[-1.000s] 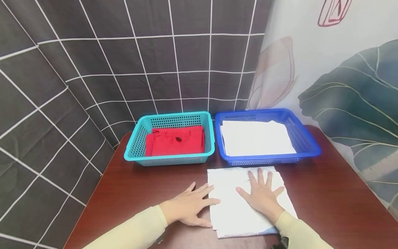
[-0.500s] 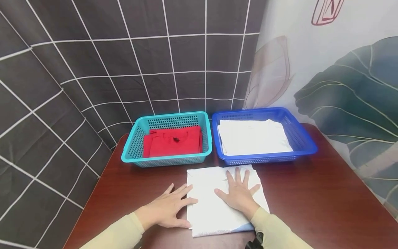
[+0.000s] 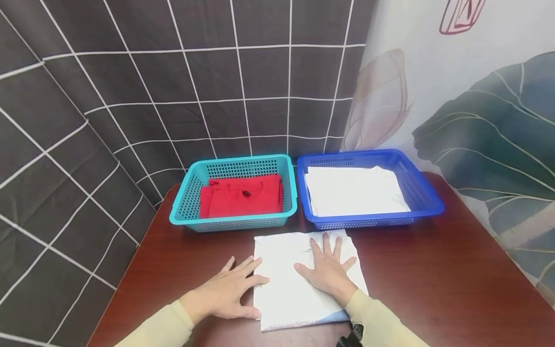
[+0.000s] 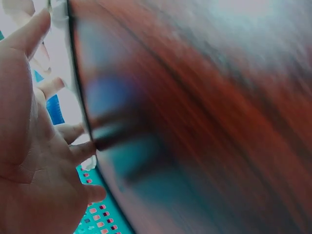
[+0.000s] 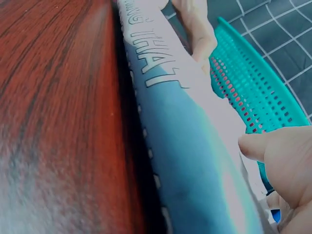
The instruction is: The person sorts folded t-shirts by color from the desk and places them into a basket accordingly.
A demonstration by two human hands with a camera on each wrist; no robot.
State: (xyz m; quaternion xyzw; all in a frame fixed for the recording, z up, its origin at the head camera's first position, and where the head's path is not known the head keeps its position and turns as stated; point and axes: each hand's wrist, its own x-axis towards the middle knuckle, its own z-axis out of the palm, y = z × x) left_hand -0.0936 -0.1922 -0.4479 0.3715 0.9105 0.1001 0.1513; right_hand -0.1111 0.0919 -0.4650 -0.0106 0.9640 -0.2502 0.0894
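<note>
A folded white shirt lies on the brown table in front of the two baskets, with lettering and a blue patch along its near edge. My right hand rests on its upper right part, fingers spread. At the left edge of the shirt is my left hand, fingers extended, with the index fingertip over the cloth and the thumb beside its lower corner. The right wrist view shows the blue printed fold up close. In the left wrist view, the palm of the left hand stands beside the white cloth.
A turquoise basket at the back left holds folded red clothing. Right beside it, a blue basket contains folded white clothing. Behind them hangs a dark grid-patterned curtain. The brown table extends to the right.
The white shirt has slid left across the table, from in front of the blue basket toward the turquoise one. Both hands have moved left along with it, keeping their positions on it.
</note>
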